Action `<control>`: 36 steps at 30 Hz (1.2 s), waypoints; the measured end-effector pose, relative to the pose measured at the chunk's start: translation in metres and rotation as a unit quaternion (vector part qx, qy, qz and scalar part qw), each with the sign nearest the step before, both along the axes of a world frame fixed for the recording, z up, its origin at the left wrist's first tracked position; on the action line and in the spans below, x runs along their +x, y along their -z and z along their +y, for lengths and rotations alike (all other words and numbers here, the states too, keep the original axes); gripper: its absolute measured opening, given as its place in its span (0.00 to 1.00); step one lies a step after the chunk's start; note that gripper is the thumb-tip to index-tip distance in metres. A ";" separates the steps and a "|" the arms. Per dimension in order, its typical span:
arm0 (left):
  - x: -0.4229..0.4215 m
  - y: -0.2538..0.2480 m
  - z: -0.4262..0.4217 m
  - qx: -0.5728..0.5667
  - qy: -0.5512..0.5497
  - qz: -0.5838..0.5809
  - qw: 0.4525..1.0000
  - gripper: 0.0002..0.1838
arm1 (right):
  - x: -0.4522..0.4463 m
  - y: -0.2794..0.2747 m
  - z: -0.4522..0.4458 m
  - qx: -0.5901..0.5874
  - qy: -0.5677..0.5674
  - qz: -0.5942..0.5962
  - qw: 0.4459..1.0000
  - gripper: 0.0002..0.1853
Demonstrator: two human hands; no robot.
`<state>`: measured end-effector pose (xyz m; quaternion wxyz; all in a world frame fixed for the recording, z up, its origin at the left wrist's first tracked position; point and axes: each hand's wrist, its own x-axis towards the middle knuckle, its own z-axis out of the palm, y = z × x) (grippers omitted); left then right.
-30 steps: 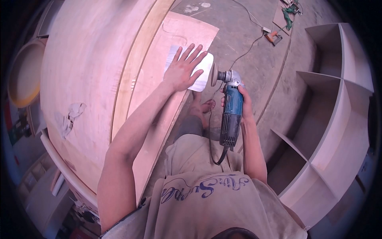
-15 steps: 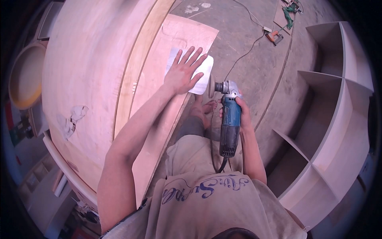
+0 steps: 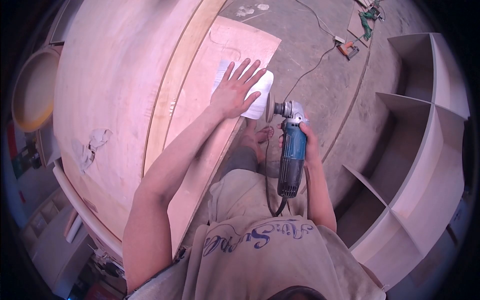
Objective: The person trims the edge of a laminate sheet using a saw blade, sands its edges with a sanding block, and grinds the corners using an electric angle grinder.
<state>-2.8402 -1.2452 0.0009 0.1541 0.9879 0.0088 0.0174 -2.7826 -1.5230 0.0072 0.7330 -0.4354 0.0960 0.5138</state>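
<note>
My left hand (image 3: pixel 235 95) lies flat with fingers spread on a white sheet (image 3: pixel 259 102), pressing it on the pinkish board (image 3: pixel 250 40). The sheet's right end sticks out past the board's edge. My right hand (image 3: pixel 309 137) is wrapped round the blue and black angle grinder (image 3: pixel 292 150), held upright beside the board. Its round disc (image 3: pixel 270 107) faces the sheet's overhanging end, very near it; whether they touch I cannot tell. A black cord hangs from the grinder's lower end.
A large curved wooden panel (image 3: pixel 110 75) with torn paper (image 3: pixel 99 139) fills the left. Curved shelving (image 3: pixel 432 150) stands at the right. On the floor (image 3: pixel 320 85) lie a cable, an orange tool (image 3: pixel 347 50) and a green coiled hose (image 3: pixel 367 25). A yellow-rimmed round piece (image 3: pixel 35 90) is far left.
The grinder has dropped slightly lower beside the board compared with a second ago. My left hand stays flat on the sheet, and the view has shifted a little.
</note>
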 end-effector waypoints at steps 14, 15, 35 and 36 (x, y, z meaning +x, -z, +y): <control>-0.001 -0.001 0.000 -0.001 0.005 -0.003 1.000 0.34 | 0.010 -0.006 0.008 0.011 0.016 -0.023 1.000 0.37; 0.000 -0.001 0.000 -0.003 0.005 -0.003 1.000 0.34 | 0.010 -0.007 0.009 0.014 0.014 -0.026 0.999 0.37; 0.000 -0.002 -0.001 0.002 0.003 -0.005 1.000 0.34 | 0.002 -0.002 0.003 0.015 0.061 -0.012 0.998 0.35; 0.000 -0.003 -0.002 0.002 0.003 -0.005 1.000 0.34 | 0.005 -0.003 0.006 0.020 0.059 -0.021 0.998 0.35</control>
